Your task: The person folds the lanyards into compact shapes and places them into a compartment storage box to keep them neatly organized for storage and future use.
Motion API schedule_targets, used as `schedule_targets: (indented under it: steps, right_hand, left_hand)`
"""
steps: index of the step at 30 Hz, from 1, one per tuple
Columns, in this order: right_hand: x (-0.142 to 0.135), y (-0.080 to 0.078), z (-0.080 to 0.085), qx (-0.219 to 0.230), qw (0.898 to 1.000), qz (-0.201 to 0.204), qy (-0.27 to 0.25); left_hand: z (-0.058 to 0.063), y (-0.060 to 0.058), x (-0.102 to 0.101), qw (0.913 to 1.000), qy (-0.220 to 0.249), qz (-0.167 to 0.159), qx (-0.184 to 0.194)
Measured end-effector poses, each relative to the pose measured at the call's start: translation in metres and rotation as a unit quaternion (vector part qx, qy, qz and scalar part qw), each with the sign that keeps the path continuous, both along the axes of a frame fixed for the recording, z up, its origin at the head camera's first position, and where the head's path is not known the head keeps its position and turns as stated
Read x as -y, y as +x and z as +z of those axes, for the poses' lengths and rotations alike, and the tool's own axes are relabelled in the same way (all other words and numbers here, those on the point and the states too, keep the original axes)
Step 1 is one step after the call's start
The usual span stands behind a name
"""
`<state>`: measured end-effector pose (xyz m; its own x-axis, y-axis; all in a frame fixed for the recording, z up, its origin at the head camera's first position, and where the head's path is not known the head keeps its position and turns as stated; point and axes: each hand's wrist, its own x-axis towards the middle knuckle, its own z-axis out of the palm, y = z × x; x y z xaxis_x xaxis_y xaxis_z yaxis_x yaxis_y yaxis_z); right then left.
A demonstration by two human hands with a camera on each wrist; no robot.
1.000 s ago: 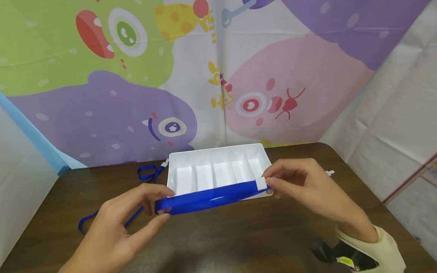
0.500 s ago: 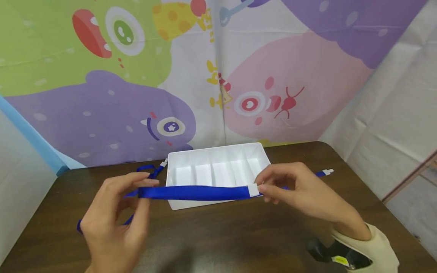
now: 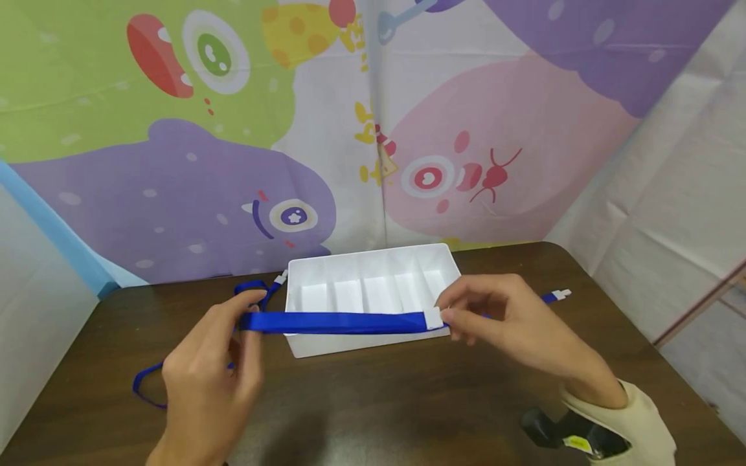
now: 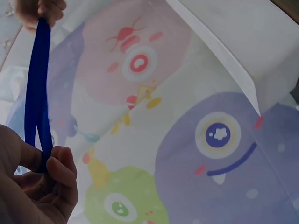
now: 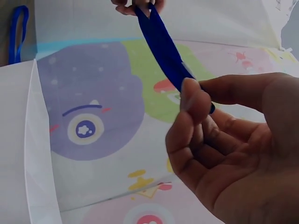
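Left hand (image 3: 212, 366) has shifted toward frame left since one second ago; the blue strap (image 3: 338, 322), then a slanting, parted loop, now runs near-level at centre frame, in front of the white tray (image 3: 350, 343). Its fingers hold the loop's end; right hand (image 3: 513, 327) pinches beside the white ferrule (image 3: 432, 318). Judgement: slack appears taken up, strap straightened between both hands.

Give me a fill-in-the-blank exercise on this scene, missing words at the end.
1. The left hand and right hand hold a flat blue fabric strap, its white plastic clip nearest the ____ hand.
2. The rectangular white plastic box has ____ compartments.
3. A looped blue fabric lanyard lies to the box's ____ on the dark brown wooden tabletop.

Missing words: right; five; left.
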<state>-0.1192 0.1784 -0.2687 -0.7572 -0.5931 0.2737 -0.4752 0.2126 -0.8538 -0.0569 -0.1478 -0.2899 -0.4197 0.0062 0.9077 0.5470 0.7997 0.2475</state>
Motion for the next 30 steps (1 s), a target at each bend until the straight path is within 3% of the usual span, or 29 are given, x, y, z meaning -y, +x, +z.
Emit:
schedule_targets:
  steps: [3,6,10,13,17,20,23,24,26,28,30]
  right_hand:
    - [0.001,0.0,0.001,0.004,1.0,-0.012,-0.019]
    - [0.002,-0.003,0.001,0.003,0.999,-0.034,-0.029]
    - [0.003,-0.008,-0.002,-0.013,0.997,-0.068,-0.036]
    - [0.004,-0.011,-0.004,-0.012,0.995,-0.095,-0.03]
    - [0.002,-0.014,-0.005,-0.005,0.992,-0.125,-0.019]
    - [-0.001,-0.016,-0.005,-0.008,0.991,-0.13,-0.018]
    - [-0.003,-0.018,-0.005,-0.011,0.993,-0.117,-0.023]
    - [-0.004,-0.019,-0.005,-0.013,0.993,-0.111,-0.024]
    - [-0.005,-0.021,-0.006,-0.009,0.994,-0.107,-0.029]
    - [-0.006,-0.024,-0.008,-0.006,0.994,-0.105,-0.035]
    - [-0.007,-0.027,-0.01,0.002,0.994,-0.101,-0.042]
  left_hand:
    - [-0.002,-0.001,0.001,0.9995,-0.025,0.021,0.002]
    - [-0.006,-0.002,0.004,0.9977,-0.04,0.027,0.046]
    - [-0.01,0.0,0.003,0.9909,-0.003,-0.012,0.134]
    - [-0.011,0.001,0.0,0.979,0.054,-0.072,0.183]
    - [-0.008,0.001,-0.003,0.9604,0.1,-0.107,0.237]
    - [-0.005,0.001,-0.002,0.9583,0.098,-0.096,0.251]
    - [-0.003,0.001,0.001,0.9544,0.104,-0.121,0.252]
    - [-0.002,0.001,0.003,0.9476,0.114,-0.147,0.26]
    - [-0.001,0.001,0.007,0.9204,0.144,-0.224,0.286]
    - [0.0,0.0,0.012,0.88,0.175,-0.305,0.32]
    - [0.001,0.0,0.015,0.8412,0.203,-0.36,0.348]
